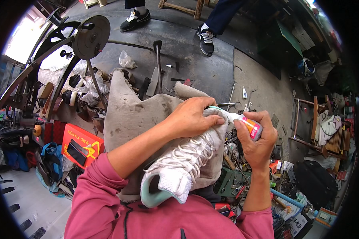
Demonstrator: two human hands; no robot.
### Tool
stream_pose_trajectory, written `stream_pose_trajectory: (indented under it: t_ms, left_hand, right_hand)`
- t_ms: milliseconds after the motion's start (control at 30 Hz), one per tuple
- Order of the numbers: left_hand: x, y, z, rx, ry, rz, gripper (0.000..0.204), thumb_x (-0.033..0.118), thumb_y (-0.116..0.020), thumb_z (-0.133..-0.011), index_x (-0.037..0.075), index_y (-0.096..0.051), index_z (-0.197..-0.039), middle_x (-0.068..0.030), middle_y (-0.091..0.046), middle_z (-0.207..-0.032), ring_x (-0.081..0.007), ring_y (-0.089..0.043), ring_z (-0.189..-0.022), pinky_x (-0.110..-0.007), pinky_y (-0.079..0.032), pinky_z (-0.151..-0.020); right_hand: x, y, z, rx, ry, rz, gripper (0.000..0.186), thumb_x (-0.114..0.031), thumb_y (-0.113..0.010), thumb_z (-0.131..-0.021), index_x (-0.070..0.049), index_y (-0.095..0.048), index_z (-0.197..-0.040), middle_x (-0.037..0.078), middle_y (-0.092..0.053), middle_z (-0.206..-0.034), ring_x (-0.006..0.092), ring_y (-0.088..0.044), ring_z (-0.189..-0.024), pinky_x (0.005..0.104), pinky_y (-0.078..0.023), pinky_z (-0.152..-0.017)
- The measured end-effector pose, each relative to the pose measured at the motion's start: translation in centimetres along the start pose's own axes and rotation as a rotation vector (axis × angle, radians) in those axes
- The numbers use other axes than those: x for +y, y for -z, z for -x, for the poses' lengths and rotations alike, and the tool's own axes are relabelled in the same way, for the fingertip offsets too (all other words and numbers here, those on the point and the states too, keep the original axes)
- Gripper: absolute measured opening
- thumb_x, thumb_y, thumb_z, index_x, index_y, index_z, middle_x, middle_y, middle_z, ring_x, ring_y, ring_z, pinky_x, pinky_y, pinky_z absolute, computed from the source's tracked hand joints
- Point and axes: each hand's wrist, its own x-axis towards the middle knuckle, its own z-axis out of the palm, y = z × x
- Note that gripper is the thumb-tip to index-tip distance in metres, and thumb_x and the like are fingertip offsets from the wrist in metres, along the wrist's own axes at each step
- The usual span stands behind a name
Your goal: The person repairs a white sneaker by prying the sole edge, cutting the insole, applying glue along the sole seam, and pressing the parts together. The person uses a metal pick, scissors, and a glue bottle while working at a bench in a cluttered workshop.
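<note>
A white lace-up sneaker [183,161] with a pale green lining lies across my lap on a stained grey-brown cloth [125,113]. Its heel opening faces me and its toe points away. My left hand [193,116] grips the toe end, thumb on the upper and fingers curled over the sole edge. In my right hand [256,139] is a small glue bottle [249,126] with a pink and orange label, tilted so its white nozzle meets the toe's edge. Whether any glue is coming out cannot be seen.
At the left stands a black cast-metal machine with a round wheel [91,38]. Near it lies a red box [81,145] with a phone on top. Tools crowd a green tray [231,183] at my right. Another person's black shoes [206,40] are ahead; a wooden folding chair [317,127] stands right.
</note>
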Motion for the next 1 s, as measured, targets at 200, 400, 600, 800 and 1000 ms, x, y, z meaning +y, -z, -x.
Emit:
stream_pose_trajectory:
  t_ms: [200, 400, 600, 800, 1000]
  left_hand:
    - [0.2, 0.1, 0.0, -0.017, 0.019, -0.007, 0.057, 0.044, -0.08, -0.087, -0.005, -0.07, -0.116, -0.0275, -0.073, -0.111, -0.0444, -0.068, -0.111, -0.049, -0.052, -0.095]
    - [0.0, 0.0, 0.0, -0.003, 0.009, -0.017, 0.057, 0.044, -0.079, -0.087, -0.004, -0.07, -0.118, -0.0269, -0.072, -0.113, -0.044, -0.067, -0.113, -0.048, -0.052, -0.097]
    - [0.6, 0.2, 0.1, -0.02, 0.035, -0.058, 0.062, 0.048, -0.078, -0.087, -0.004, -0.07, -0.12, -0.0265, -0.072, -0.115, -0.044, -0.067, -0.113, -0.049, -0.052, -0.097]
    - [3.0, 0.3, 0.7, 0.034, -0.007, -0.242, 0.069, 0.056, -0.081, -0.082, -0.004, -0.068, -0.114, -0.0279, -0.072, -0.112, -0.0441, -0.068, -0.111, -0.051, -0.052, -0.095]
    - [3.4, 0.7, 0.1, -0.115, 0.086, -0.284, 0.076, 0.053, -0.082, -0.08, -0.002, -0.062, -0.129, -0.027, -0.069, -0.123, -0.0438, -0.065, -0.119, -0.048, -0.051, -0.101]
  right_hand:
    - [-0.3, 0.1, -0.2, -0.022, -0.036, -0.011, 0.026, -0.012, -0.085, -0.089, -0.001, -0.068, -0.104, 0.011, -0.072, -0.079, 0.0159, -0.072, -0.066, 0.0299, -0.055, -0.061]
    - [-0.7, 0.4, -0.4, -0.054, -0.09, -0.053, 0.025, -0.011, -0.084, -0.09, 0.0, -0.067, -0.105, 0.009, -0.072, -0.079, 0.0139, -0.072, -0.068, 0.0279, -0.056, -0.061]
    - [-0.6, 0.4, -0.5, -0.028, -0.155, -0.065, 0.025, -0.01, -0.084, -0.089, 0.001, -0.067, -0.104, 0.007, -0.072, -0.082, 0.0109, -0.072, -0.07, 0.0263, -0.057, -0.062]
    - [-0.4, 0.2, -0.6, -0.003, -0.228, -0.096, 0.024, -0.009, -0.085, -0.089, 0.001, -0.068, -0.103, 0.004, -0.07, -0.083, 0.0071, -0.066, -0.071, 0.0244, -0.054, -0.062]
    - [0.0, 0.4, -0.2, 0.0, -0.272, -0.169, 0.02, -0.012, -0.081, -0.093, 0.0, -0.068, -0.104, 0.0, -0.067, -0.086, 0.0044, -0.061, -0.071, 0.0219, -0.049, -0.061]
